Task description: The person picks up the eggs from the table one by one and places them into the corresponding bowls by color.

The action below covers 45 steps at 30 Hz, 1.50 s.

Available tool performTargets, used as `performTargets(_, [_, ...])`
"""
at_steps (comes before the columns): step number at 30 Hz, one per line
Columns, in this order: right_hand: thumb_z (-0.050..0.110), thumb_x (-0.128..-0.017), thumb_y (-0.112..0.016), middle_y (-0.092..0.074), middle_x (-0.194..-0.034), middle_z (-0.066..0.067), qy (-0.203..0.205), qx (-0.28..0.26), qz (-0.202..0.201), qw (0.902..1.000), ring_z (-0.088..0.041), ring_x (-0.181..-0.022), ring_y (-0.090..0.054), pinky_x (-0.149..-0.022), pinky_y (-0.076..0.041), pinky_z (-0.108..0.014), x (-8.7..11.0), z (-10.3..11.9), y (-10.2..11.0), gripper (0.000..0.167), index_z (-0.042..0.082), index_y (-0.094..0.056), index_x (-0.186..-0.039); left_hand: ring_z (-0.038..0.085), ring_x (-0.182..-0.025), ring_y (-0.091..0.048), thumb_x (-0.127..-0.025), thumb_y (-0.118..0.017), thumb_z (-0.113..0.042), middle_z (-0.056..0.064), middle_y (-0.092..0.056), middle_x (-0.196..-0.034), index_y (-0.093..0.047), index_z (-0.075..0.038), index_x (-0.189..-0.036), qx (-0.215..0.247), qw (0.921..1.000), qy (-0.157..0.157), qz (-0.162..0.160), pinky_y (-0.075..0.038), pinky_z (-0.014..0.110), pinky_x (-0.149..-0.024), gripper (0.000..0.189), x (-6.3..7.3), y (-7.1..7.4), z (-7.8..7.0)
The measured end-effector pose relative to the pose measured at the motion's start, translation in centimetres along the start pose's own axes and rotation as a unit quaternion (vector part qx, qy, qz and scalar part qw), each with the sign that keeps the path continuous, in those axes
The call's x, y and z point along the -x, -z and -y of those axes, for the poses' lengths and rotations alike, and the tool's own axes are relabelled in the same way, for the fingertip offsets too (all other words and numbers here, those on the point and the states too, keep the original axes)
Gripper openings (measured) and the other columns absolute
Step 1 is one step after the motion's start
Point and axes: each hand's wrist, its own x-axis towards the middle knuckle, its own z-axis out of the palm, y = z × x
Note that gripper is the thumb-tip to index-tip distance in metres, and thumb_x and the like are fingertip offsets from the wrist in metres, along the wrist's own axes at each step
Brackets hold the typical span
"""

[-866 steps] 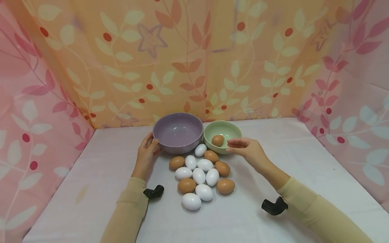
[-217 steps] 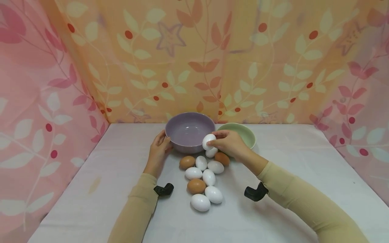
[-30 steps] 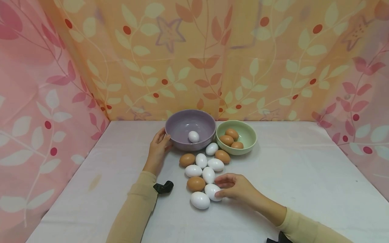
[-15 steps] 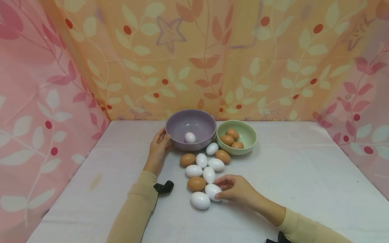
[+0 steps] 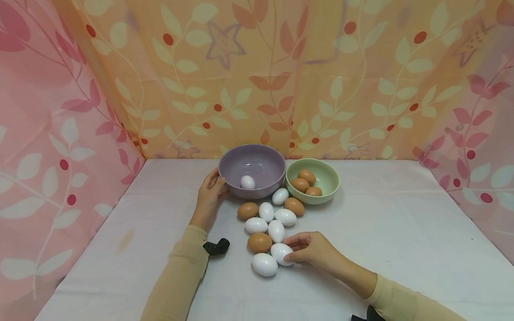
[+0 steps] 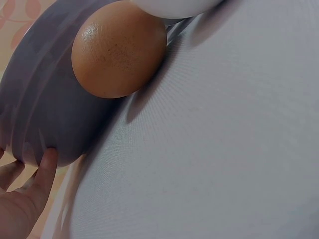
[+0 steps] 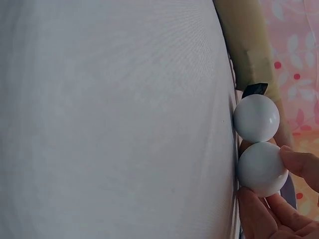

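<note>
My left hand (image 5: 209, 196) touches the outer left wall of the purple bowl (image 5: 229, 167), thumb in front and fingers at the side. In the left wrist view its fingertips rest on the bowl's wall. One white egg (image 5: 247, 182) lies inside that bowl. Toward the front of the group, my right hand (image 5: 315, 249) pinches a white egg (image 5: 282, 254) between thumb and fingers; the right wrist view shows this egg (image 7: 262, 169) low at the cloth, against another white egg (image 7: 256, 118). A green bowl (image 5: 331, 183) beside the purple one holds three brown eggs (image 5: 307, 177).
Several more white eggs (image 5: 256, 226) and brown eggs (image 5: 259, 243) lie close together on the white cloth (image 5: 361, 249), in front of the bowls. A brown egg (image 6: 119, 50) sits near the purple bowl. Floral curtains (image 5: 257, 80) stand behind and at both sides.
Since the older frames, a white egg has gone into the purple bowl and brown eggs into the green one. Lately that white egg rolled left; my right hand has stayed at the front egg.
</note>
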Motion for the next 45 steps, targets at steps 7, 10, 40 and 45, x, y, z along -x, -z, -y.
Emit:
performTargets(7, [0.014,-0.078,-0.083,-0.075,-0.106,-0.012,-0.003,0.015,-0.014,0.9998,-0.011,-0.094,-0.068,-0.077,-0.058,-0.023,0.3,0.8,0.5,0.045,-0.004,-0.069,-0.117,0.023,-0.143,-0.040,-0.104,-0.052,-0.014,0.009,-0.029,-0.163,-0.033,-0.011,-0.155,0.009,1.0000,0.002,0.000,-0.040,0.050,-0.112,0.055,0.0,-0.1,0.0])
performTargets(10, [0.017,-0.079,-0.083,-0.075,-0.108,-0.011,0.003,0.032,-0.019,0.9993,-0.013,-0.098,-0.068,-0.079,-0.057,-0.024,0.3,1.5,0.9,0.045,-0.002,-0.069,-0.118,0.024,-0.142,-0.041,-0.104,-0.052,-0.014,0.009,-0.030,-0.163,-0.033,-0.011,-0.155,0.006,1.0000,0.001,-0.001,-0.041,0.050,-0.111,0.055,0.0,-0.1,0.1])
performTargets(40, [0.013,-0.082,-0.080,-0.074,-0.113,-0.012,0.064,0.049,-0.106,0.9911,-0.007,-0.092,-0.066,-0.080,-0.057,-0.022,-7.1,9.4,3.2,0.039,0.001,-0.071,-0.118,0.022,-0.143,-0.040,-0.103,-0.053,-0.017,0.006,-0.028,-0.164,-0.032,-0.015,-0.156,0.000,1.0000,0.006,0.007,-0.043,0.048,-0.109,0.057,-0.2,0.2,0.3])
performTargets(45, [0.018,-0.081,-0.081,-0.071,-0.122,-0.012,0.035,0.045,-0.121,0.9910,-0.010,-0.099,-0.068,-0.087,-0.058,-0.027,-8.1,9.9,3.3,0.044,0.005,-0.070,-0.121,0.023,-0.143,-0.041,-0.103,-0.054,-0.016,0.006,-0.029,-0.164,-0.032,-0.013,-0.156,0.001,1.0000,0.007,0.003,-0.044,0.046,-0.108,0.057,-0.1,0.2,0.3])
